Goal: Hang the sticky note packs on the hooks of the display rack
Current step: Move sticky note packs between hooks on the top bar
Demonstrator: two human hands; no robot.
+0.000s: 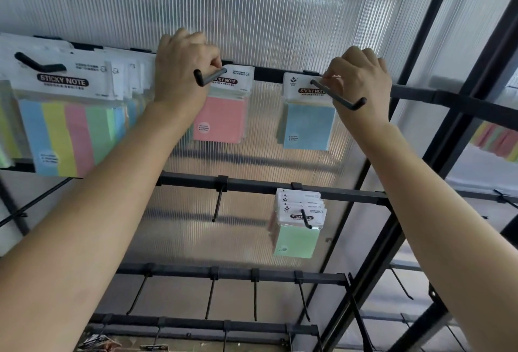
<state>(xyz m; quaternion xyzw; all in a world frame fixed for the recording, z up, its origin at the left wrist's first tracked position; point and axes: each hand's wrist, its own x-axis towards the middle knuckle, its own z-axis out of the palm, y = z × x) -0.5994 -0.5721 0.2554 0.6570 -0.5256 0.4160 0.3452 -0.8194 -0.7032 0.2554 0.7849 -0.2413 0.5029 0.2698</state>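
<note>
Sticky note packs hang on the black square-tube metal display rack (252, 185), which is backed by a ribbed, translucent plastic panel (252, 15). At 12 o'clock in the view, the pink sticky note pack (221, 116), a square pad in a glossy clear sleeve with a white card header, hangs from a black wire hook with a bent tip (210, 77) on the top rail (269, 74). The left hand (182, 71) is curled, with thumb and forefinger pinching that header where the hook passes through. At 1 o'clock the blue sticky note pack (307, 124), of the same shape and in the same kind of sleeve, hangs on a second black hook (339, 95). The right hand (361, 77) pinches its header at the rod, fingers tightly curled. At 9 o'clock, wide striped packs of blue, yellow, pink and green strips (64, 133) crowd another hook. At 5 o'clock, on the second rail, a bunch of green square packs (295, 239) shares one hook. A thin straight hook (217, 203) juts from the same rail at their 9 o'clock.
</note>
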